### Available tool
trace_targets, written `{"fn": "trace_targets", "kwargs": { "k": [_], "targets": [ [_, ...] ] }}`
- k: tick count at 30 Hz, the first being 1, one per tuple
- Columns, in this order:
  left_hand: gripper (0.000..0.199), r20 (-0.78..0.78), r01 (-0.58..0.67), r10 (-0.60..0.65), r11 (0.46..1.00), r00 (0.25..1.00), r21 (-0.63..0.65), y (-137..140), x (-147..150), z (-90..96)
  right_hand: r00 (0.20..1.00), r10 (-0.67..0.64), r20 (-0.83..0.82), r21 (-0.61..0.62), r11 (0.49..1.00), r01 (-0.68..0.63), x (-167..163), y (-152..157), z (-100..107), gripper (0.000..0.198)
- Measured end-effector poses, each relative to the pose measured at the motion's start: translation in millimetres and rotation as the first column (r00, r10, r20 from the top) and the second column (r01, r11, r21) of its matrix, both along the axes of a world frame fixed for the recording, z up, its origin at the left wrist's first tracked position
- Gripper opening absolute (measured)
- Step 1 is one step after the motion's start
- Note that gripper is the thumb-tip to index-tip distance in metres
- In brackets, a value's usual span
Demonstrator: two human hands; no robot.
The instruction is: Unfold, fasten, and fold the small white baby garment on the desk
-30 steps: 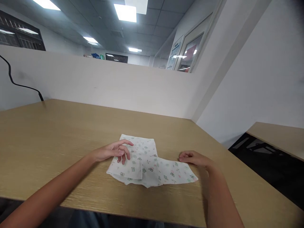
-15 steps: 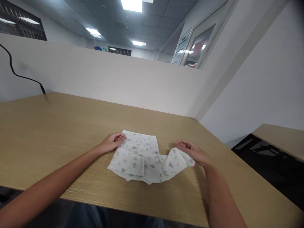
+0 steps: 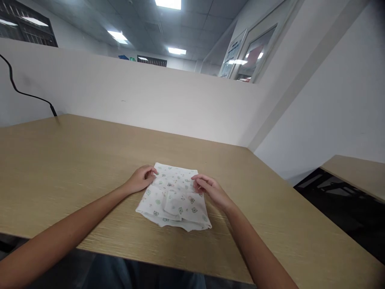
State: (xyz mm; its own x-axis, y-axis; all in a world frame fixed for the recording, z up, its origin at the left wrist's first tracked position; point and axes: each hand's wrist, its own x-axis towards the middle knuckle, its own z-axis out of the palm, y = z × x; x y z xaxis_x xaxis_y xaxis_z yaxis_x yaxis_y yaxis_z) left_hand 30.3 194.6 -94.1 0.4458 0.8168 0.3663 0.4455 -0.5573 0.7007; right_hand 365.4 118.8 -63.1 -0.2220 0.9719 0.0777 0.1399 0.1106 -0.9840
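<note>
A small white garment (image 3: 177, 200) printed with little green and pink bears lies on the table in front of me, in a roughly four-sided shape. Its right sleeve (image 3: 186, 204) is folded inward across the body, over another folded layer. At the upper left edge rests my left hand (image 3: 141, 179), fingers loosely curved and touching the cloth, with a gap to the thumb. My right hand (image 3: 211, 190) is over the upper right edge, its fingers bent and apart from the thumb, nothing visibly pinched between them.
The wooden table (image 3: 105, 148) reaches a white partition (image 3: 156, 100) at the back and a wall on the right. A black cable (image 3: 33, 96) hangs down the partition at far left. A second wooden surface (image 3: 355, 174) stands at right, beyond the table's edge.
My right hand has moved left, bringing the garment's right sleeve over the body, and has let go of it. My left hand has stayed almost in place at the left edge.
</note>
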Motion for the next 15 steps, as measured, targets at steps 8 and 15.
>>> {"fn": "trace_targets", "kwargs": {
  "k": [8,15],
  "targets": [
    [0.041,-0.222,-0.401,0.411,0.912,0.884,0.091,29.6,2.3,-6.5,0.695,-0.577,0.430,0.469,0.800,0.374,27.2,48.8,-41.4,0.035],
    [0.032,-0.283,-0.378,0.389,0.921,0.877,0.092,42.2,31.6,-8.1,0.594,-0.554,0.583,0.478,0.825,0.301,27.1,71.2,-45.2,0.033]
  ]
}}
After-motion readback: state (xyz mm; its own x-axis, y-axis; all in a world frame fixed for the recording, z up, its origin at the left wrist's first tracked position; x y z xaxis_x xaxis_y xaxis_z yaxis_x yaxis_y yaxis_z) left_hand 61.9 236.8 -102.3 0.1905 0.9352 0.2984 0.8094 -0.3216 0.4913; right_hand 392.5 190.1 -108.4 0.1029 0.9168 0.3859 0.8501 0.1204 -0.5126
